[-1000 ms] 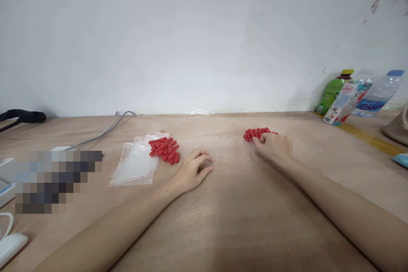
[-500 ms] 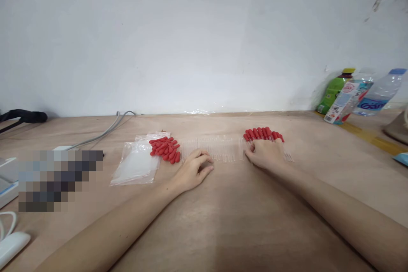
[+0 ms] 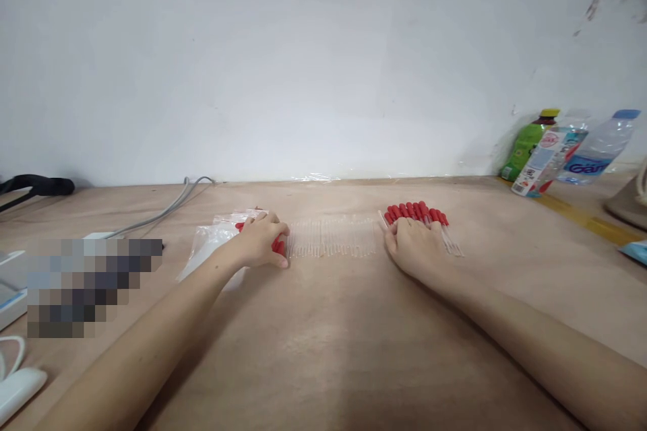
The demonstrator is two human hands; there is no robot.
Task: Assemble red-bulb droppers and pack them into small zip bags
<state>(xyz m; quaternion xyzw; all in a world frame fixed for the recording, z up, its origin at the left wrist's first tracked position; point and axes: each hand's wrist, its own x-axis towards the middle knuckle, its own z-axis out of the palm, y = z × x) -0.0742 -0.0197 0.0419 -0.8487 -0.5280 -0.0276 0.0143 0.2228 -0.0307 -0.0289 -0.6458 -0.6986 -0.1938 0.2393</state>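
A row of thin clear glass tubes (image 3: 333,238) lies across the middle of the brown table (image 3: 344,337). My left hand (image 3: 261,241) rests with curled fingers on the pile of loose red rubber bulbs (image 3: 279,245) at the row's left end and hides most of them. My right hand (image 3: 413,244) lies on the near ends of several finished droppers with red bulbs (image 3: 417,211) at the row's right end, fingers bent over them. I cannot see whether either hand has anything pinched in it.
Clear plastic bags (image 3: 209,242) lie under and left of my left hand. Bottles (image 3: 550,148) stand at the back right by the white wall. A grey cable (image 3: 166,205) runs to a blurred patch on the left. A white device (image 3: 17,394) sits at the near left edge.
My left hand slid left from the row of clear tubes onto the red bulb pile. My right hand drew slightly towards me, uncovering more of the red-bulbed droppers.
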